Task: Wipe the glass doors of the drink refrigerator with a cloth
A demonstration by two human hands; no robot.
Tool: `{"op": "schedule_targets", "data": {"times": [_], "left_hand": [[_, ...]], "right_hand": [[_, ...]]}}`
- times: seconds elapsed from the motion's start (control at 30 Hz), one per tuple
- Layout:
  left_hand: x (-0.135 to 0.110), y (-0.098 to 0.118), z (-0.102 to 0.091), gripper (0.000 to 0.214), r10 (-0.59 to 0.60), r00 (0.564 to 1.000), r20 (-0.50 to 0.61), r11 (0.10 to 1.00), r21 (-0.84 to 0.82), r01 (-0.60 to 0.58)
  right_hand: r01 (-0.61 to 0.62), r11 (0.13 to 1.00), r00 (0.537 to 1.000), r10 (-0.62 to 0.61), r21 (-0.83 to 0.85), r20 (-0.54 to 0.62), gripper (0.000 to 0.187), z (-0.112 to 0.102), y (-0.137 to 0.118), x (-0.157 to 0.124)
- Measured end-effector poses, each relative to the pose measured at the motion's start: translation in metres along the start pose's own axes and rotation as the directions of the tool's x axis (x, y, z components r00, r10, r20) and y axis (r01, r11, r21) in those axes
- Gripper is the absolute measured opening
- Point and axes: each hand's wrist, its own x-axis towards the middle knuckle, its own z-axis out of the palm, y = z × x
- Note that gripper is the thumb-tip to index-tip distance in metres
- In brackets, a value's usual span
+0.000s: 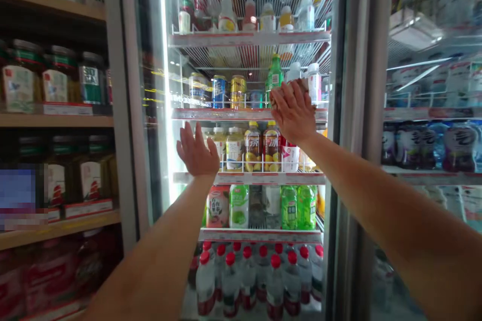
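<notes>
My right hand point(296, 116) lies flat over a crumpled brownish cloth point(304, 85), pressing it toward the glass door point(156, 91) of a lit drinks fridge. Only the cloth's edges show past the fingers. Lower and to the left, my left hand point(199, 153) is raised with its fingers stretched out and holds nothing. It appears to rest against the glass, though the contact is hard to make out. Behind the right hand stand a green bottle point(276, 71) and a white-capped bottle point(314, 80), partly covered by it.
Wire-fronted shelves inside hold cans point(238, 91), tea bottles point(252, 148), green bottles point(289, 206) and red-capped bottles point(247, 276). A metal door frame point(341, 160) runs down the right. Wooden shelves point(56, 120) with jars stand left; another fridge point(429, 110) is right.
</notes>
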Motion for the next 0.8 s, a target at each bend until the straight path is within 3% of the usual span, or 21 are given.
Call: {"op": "schedule_targets", "data": {"times": [0.13, 0.23, 0.37, 0.43, 0.5, 0.57, 0.63, 0.7, 0.8], "left_hand": [[0.0, 0.004, -0.004, 0.063, -0.022, 0.998, 0.054, 1.0, -0.002, 0.022], [0.002, 0.006, -0.005, 0.064, -0.028, 0.997, 0.074, 1.0, 0.008, 0.027], [0.001, 0.006, -0.004, 0.062, -0.016, 0.999, 0.036, 0.999, 0.031, 0.015], [0.0, 0.005, -0.004, 0.062, -0.008, 0.999, 0.032, 0.999, 0.034, 0.007], [0.0, 0.005, -0.004, 0.061, -0.002, 0.999, 0.032, 1.0, 0.026, 0.001], [0.0, 0.006, -0.004, 0.061, -0.007, 0.999, 0.032, 1.0, 0.011, 0.006], [0.001, 0.007, -0.005, 0.061, -0.018, 0.999, 0.033, 1.0, -0.003, 0.018], [0.001, 0.008, -0.005, 0.062, -0.03, 0.999, 0.032, 0.999, -0.017, 0.03], [0.001, 0.01, -0.006, 0.062, -0.048, 0.998, 0.038, 0.998, -0.039, 0.049]], "right_hand": [[0.136, 0.99, 0.989, -0.139, 0.047, 0.051, 0.053, 0.011, -0.032, -0.042], [0.336, 0.936, 0.93, -0.347, 0.1, 0.119, 0.054, 0.017, -0.05, -0.072], [0.56, 0.819, 0.8, -0.574, 0.126, 0.176, 0.052, 0.008, -0.031, -0.077], [0.578, 0.809, 0.786, -0.588, 0.109, 0.19, 0.051, -0.003, -0.005, -0.067], [0.502, 0.863, 0.846, -0.503, 0.05, 0.178, 0.049, -0.018, 0.024, -0.054], [0.34, 0.94, 0.932, -0.334, -0.019, 0.14, 0.049, -0.032, 0.05, -0.044], [0.156, 0.986, 0.983, -0.15, -0.058, 0.106, 0.05, -0.041, 0.066, -0.037], [0.018, 0.998, 0.996, -0.013, -0.06, 0.092, 0.054, -0.043, 0.069, -0.033], [-0.135, 0.99, 0.99, 0.136, -0.041, 0.039, 0.056, -0.035, 0.05, -0.033]]}}
